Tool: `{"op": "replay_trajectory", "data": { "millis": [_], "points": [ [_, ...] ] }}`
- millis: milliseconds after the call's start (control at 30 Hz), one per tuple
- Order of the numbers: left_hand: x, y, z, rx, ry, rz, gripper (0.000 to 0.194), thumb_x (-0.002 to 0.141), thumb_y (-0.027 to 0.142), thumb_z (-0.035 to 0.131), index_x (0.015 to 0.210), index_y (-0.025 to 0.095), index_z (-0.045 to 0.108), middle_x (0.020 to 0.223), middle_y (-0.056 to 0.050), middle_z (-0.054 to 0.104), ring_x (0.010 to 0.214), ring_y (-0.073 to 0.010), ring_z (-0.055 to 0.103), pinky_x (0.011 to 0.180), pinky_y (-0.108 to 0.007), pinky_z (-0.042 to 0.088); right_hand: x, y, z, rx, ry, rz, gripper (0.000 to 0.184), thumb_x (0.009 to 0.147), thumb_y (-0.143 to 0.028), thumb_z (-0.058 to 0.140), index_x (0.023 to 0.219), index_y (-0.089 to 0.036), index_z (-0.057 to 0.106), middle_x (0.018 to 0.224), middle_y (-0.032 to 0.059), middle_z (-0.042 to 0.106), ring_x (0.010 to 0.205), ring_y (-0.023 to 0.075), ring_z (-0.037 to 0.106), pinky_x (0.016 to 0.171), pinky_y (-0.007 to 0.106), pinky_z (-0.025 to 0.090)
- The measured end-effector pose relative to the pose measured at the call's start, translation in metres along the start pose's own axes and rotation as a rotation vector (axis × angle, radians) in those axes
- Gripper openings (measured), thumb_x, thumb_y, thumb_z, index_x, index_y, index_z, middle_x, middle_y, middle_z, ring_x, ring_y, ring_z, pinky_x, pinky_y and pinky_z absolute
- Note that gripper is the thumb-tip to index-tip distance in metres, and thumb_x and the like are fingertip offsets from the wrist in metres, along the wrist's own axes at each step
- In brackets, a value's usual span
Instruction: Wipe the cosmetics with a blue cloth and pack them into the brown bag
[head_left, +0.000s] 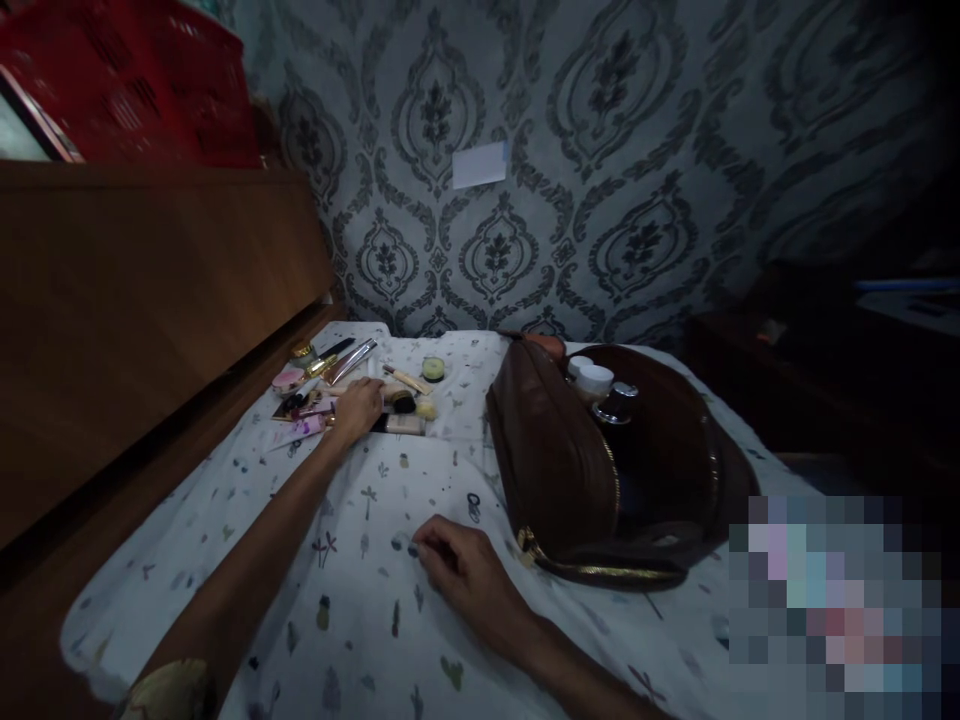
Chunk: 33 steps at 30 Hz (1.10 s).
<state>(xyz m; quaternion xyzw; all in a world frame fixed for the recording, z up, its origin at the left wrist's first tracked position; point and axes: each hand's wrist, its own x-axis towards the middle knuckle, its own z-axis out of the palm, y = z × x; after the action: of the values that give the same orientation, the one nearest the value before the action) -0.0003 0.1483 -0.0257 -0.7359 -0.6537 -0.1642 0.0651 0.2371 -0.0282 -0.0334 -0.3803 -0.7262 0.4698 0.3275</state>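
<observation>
My left hand point(359, 408) reaches into a cluster of cosmetics on the cloth, its fingers bent down over them; what they grip is hidden. About it lie a pink-and-white squeeze tube point(300, 430), a pink round compact point(287, 381), silvery tubes point(352, 362), a bottle of beige liquid point(405, 425) and a dark round cap point(403, 402). Beyond sits a small yellow-green jar point(433, 369). Nearer me, my right hand point(469, 570) rests just over the cloth, fingers curled towards the thumb with nothing visible in them. Right of it stands an unzipped brown leather bag point(547, 430).
White-lidded jars point(595, 380) and a dark-lidded jar point(619, 402) show at the bag's opening. The printed white cloth point(375, 590) covers the surface. Wooden furniture point(150, 260) on the left carries a red plastic basket point(202, 90). A patterned wall point(435, 120) closes off the back.
</observation>
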Motion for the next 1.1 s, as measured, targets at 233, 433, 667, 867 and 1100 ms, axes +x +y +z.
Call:
{"op": "replay_trajectory", "data": {
  "millis": [233,433,667,867,1100],
  "points": [
    [-0.022,0.008,-0.002,-0.096,0.007,0.176,0.040,0.098,0.019,0.038,0.130,0.020,0.061,0.138,-0.004,0.063,0.132,-0.0166,0.053,0.114,-0.033,0.039,0.001,0.001,0.000,-0.001,-0.007,-0.025,0.014,0.089,-0.019,0.049,0.079,-0.019,0.059,0.062,-0.0037,0.051,0.059,0.0126,0.046,0.060,0.025,0.036],
    [-0.053,-0.011,-0.034,-0.023,0.086,0.084,0.039,0.092,0.015,0.039,0.123,0.018,0.063,0.126,-0.009,0.067,0.122,-0.0231,0.057,0.104,-0.039,0.047,-0.001,0.001,-0.001,0.009,-0.003,-0.040,0.014,0.088,-0.018,0.050,0.078,-0.019,0.060,0.061,-0.0045,0.050,0.058,0.0121,0.046,0.060,0.024,0.036],
    [-0.089,-0.044,-0.060,0.102,0.120,-0.133,0.035,0.094,0.030,0.037,0.105,0.017,0.068,0.107,-0.013,0.069,0.108,-0.0315,0.060,0.089,-0.044,0.052,-0.001,0.001,0.000,-0.031,0.022,-0.048,0.015,0.085,-0.012,0.051,0.077,-0.018,0.062,0.062,-0.0043,0.052,0.060,0.0115,0.047,0.060,0.023,0.036],
    [-0.100,-0.049,-0.050,0.159,0.095,-0.140,0.050,0.098,0.046,0.029,0.116,0.017,0.065,0.119,-0.015,0.066,0.112,-0.0340,0.058,0.085,-0.046,0.053,-0.005,0.008,0.003,-0.035,0.053,-0.063,0.016,0.081,-0.008,0.055,0.083,-0.017,0.068,0.068,-0.0034,0.060,0.061,0.0104,0.050,0.060,0.020,0.038],
    [-0.091,-0.055,-0.041,0.075,0.115,0.014,0.042,0.095,0.042,0.032,0.104,0.020,0.067,0.115,-0.012,0.070,0.120,-0.0309,0.059,0.103,-0.045,0.048,-0.004,0.009,0.003,-0.027,0.076,-0.084,0.017,0.080,-0.006,0.056,0.082,-0.017,0.069,0.070,-0.0025,0.062,0.060,0.0107,0.050,0.060,0.021,0.039]
  ]
}}
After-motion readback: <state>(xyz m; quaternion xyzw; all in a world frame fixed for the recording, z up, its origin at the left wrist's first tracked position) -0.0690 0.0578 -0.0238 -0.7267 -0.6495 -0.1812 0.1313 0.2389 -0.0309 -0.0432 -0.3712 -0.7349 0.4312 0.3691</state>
